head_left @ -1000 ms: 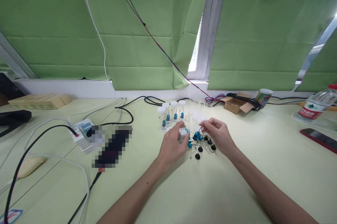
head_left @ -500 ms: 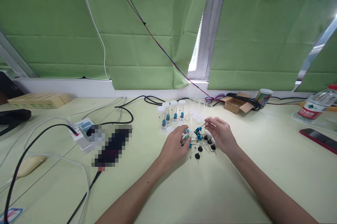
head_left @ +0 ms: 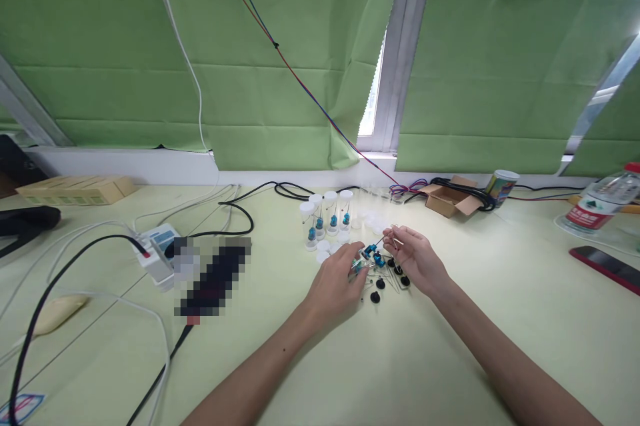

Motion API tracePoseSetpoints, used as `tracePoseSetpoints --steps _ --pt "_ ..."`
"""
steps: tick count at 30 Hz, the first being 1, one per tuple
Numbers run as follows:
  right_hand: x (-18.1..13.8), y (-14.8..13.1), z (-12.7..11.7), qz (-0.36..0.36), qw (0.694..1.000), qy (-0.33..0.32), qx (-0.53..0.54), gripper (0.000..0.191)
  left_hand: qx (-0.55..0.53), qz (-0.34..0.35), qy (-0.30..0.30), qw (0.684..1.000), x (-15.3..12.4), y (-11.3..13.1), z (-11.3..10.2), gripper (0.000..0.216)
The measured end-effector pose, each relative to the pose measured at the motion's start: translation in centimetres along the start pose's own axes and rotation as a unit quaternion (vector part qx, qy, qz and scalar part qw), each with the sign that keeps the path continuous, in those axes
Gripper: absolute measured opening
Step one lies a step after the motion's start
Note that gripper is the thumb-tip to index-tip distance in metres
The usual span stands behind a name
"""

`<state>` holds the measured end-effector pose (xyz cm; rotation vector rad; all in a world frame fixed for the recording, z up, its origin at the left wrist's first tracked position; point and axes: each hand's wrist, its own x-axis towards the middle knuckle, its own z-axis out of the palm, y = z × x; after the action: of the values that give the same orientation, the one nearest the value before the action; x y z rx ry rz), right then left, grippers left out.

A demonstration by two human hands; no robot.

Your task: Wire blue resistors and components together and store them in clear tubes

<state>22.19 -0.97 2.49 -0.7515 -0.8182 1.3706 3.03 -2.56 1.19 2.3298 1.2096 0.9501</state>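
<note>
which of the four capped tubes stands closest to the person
The leftmost clear white-capped tube: its base sits lowest in view; the other three stand farther back, to its right.

Daylight is glaring through a gap point(head_left: 371, 109) between the green blinds point(head_left: 270, 106), while soft light is filling the worktop point(head_left: 520, 299). Faint shadows are falling beside the forearms point(head_left: 270, 358). Wide-angle distortion is stretching the edges; small parts point(head_left: 379, 259) between the hands point(head_left: 336, 279) are blurring together; coarse pixels are masking a dark object point(head_left: 215, 279).

The bare left hand point(head_left: 339, 277) and right hand point(head_left: 416, 259) join bare forearms point(head_left: 493, 336), the left with 1 small dot point(head_left: 284, 349).
</note>
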Motion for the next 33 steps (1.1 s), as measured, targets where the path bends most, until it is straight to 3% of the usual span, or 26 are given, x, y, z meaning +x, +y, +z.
tracePoseSetpoints --steps 33 --pt "-0.63 0.17 0.59 0.031 0.998 -0.048 0.022 0.026 0.027 0.028 -0.025 0.999 -0.27 0.45 0.44 0.033"
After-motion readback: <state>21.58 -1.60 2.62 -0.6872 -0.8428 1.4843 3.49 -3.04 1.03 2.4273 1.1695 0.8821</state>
